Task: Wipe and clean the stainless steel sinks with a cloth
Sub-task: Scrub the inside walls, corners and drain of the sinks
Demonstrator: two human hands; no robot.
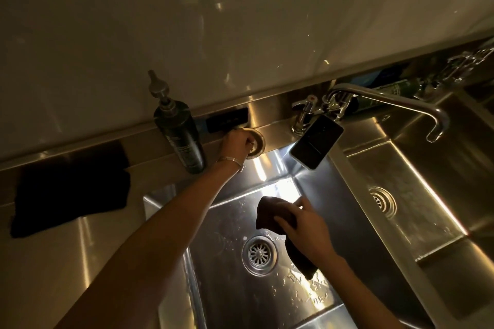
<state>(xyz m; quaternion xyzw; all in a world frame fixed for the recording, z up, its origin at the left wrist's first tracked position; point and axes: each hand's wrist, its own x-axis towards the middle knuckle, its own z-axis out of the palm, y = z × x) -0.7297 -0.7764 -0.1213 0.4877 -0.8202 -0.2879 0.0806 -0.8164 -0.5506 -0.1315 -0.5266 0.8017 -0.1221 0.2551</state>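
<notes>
Stainless steel double sink, seen from above: a person's R hand (302,224) grips a dark cloth (272,211) low inside the L basin (224,238), fingers curled round the bunched fabric. The cloth sits under and ahead of the palm. One end bulges past the fingertips toward the basin's back wall; the other hangs below the wrist, just right of the round slotted drain (259,254). Whether it touches the steel can't be told. Water beads dot the basin floor nr the drain.

L hand (236,143), arm stretched fwd, has its fingers curled over a round metal disc (256,141) on the back ledge, w/ a thin bangle (231,160) at the wrist. A tall dark pump bottle (179,136) stands upright just left of that hand. A smartphone (316,145) leans tilted at the ledge, below the chrome tap (387,101), whose curved spout reaches over the R basin (417,189). That basin has its own round strainer (381,201).

A second dark cloth (72,189), flat and rumpled, lies on the brushed-steel counter (66,262) at far left, well apart from both hands. Glossy pale wall (187,21) above.
</notes>
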